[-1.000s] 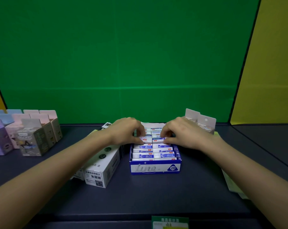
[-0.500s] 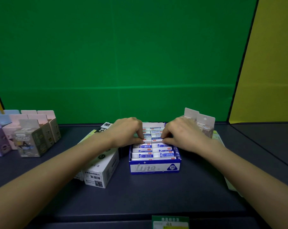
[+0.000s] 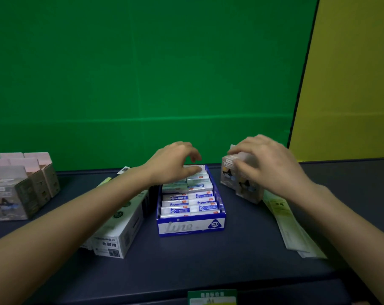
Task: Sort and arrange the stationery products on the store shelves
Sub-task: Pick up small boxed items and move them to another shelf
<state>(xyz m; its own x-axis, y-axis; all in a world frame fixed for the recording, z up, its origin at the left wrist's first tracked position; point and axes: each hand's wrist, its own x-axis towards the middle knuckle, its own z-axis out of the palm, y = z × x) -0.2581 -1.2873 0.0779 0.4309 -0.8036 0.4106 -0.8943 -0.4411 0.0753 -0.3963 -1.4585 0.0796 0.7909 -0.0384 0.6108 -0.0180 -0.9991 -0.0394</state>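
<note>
A blue and white open display box (image 3: 191,226) marked 2B stands mid-shelf, filled with rows of wrapped white erasers (image 3: 188,200). My left hand (image 3: 175,161) hovers over the box's back end with fingers apart, and its thumb touches a rear eraser. To the right of the box stand small printed cartons with white hang tabs (image 3: 241,183). My right hand (image 3: 268,166) lies over their tops, fingers curled above a tab and thumb at the front. It is blurred, so its hold is unclear.
A long white carton (image 3: 118,236) lies left of the eraser box. Several small pastel cartons (image 3: 17,190) stand at the far left. Flat pale green packets (image 3: 290,225) lie on the right. A green price tag (image 3: 212,297) sits on the shelf's front edge.
Both hands have lifted off the erasers. The right hand moved right onto the tabbed cartons, and the left hand rose over the box's back end.
</note>
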